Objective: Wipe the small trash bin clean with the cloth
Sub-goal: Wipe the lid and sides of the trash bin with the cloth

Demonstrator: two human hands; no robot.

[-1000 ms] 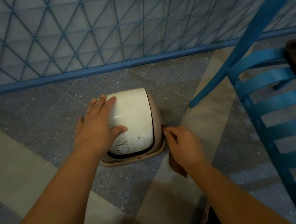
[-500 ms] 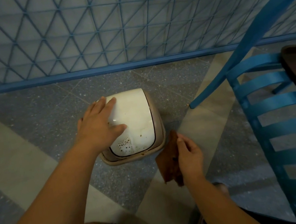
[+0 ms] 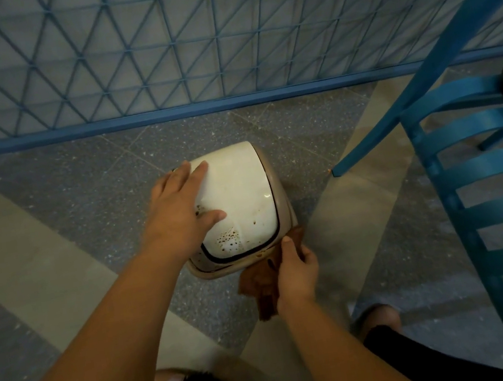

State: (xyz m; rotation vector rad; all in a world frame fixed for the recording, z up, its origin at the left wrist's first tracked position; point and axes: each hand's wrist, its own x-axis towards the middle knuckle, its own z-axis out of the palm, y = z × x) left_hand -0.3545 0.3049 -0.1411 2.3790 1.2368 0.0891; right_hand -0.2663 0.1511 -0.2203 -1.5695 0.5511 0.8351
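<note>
The left hand [image 3: 181, 214] lies flat, fingers straight, on the white lid of the small trash bin [image 3: 244, 198] (brown specks near its front edge). The right hand [image 3: 294, 271] grips a brown cloth [image 3: 260, 283] against the bin's front corner, on the speckled floor [image 3: 78, 185].

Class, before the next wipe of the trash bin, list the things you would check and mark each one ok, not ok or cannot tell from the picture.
1. Bin steadied: left hand lies flat on the white lid of the trash bin. Ok.
2. Cloth held: right hand grips the brown cloth. Ok.
3. Cloth at the bin: it touches the near right corner of the rim. Ok.
4. Lid clean: brown specks remain near its front edge. Not ok.
5. Room to move: the blue chair stands apart to the right. Ok.
6. Cloth damp: cannot tell.
</note>
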